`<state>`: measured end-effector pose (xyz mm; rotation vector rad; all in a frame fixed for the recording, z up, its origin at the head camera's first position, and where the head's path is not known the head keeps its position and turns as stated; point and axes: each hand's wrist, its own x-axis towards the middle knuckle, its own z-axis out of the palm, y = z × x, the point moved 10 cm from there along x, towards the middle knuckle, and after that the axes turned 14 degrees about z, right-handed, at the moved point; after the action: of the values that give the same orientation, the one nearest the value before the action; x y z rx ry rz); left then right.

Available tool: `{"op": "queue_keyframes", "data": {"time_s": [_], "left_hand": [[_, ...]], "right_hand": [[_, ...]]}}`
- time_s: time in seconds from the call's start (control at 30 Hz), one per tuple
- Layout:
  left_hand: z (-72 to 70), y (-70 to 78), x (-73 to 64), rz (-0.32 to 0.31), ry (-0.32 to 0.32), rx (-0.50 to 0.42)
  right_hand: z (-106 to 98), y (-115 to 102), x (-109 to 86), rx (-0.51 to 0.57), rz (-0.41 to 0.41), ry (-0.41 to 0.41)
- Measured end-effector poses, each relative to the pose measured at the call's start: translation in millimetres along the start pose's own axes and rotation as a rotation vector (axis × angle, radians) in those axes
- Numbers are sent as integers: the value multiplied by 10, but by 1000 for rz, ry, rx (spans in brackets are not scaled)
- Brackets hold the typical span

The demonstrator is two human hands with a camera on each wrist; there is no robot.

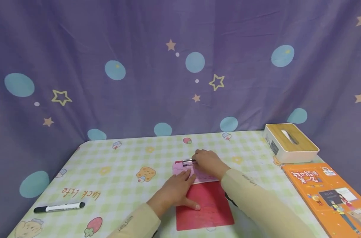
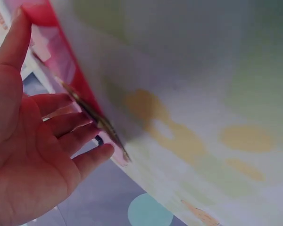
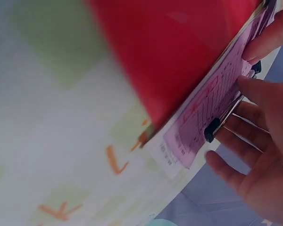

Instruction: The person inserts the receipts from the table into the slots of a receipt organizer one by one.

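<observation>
A red clipboard point(image 1: 204, 215) lies at the near middle of the table, its metal clip point(image 1: 188, 162) at the far end. Pink printed slips point(image 1: 205, 178) lie across the clip end, with a white sheet under them in the right wrist view. My left hand point(image 1: 177, 190) rests with fingers spread over the slips and its thumb on the red surface. At the clip is my right hand point(image 1: 210, 162), which grips the metal bar point(image 3: 231, 110) between thumb and curled fingers. The bar has black end pieces point(image 3: 211, 130).
A black-and-white marker point(image 1: 59, 207) lies at the left. On the right are an orange book point(image 1: 317, 195) and, behind it, a white tissue box point(image 1: 296, 153) with a wooden lid. A purple curtain point(image 1: 144, 99) hangs along the back edge of the checked tablecloth point(image 1: 124, 178).
</observation>
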<state>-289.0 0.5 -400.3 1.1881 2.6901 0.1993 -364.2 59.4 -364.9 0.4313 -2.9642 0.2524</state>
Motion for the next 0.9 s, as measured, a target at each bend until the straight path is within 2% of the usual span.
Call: {"op": "queue_keyframes", "data": {"time_s": [0.1, 0.2, 0.3, 0.47, 0.53, 0.63, 0.9], "left_hand": [[-26, 2, 2, -3, -10, 1], [-32, 0, 20, -15, -28, 4], [-48, 2, 30, -16, -32, 19], [-60, 8, 39, -4, -18, 42], [-65, 11, 42, -5, -16, 56], [-72, 12, 51, -9, -14, 75], [-72, 6, 62, -14, -29, 85]], "right_hand": [[70, -27, 59, -47, 22, -33], [67, -52, 82, -76, 5, -6], [63, -88, 71, -133, -44, 26], [75, -170, 21, -307, -163, 91], [65, -200, 2, -344, -206, 113], [38, -208, 0, -333, -225, 119], [18, -170, 64, -228, -178, 49]]}}
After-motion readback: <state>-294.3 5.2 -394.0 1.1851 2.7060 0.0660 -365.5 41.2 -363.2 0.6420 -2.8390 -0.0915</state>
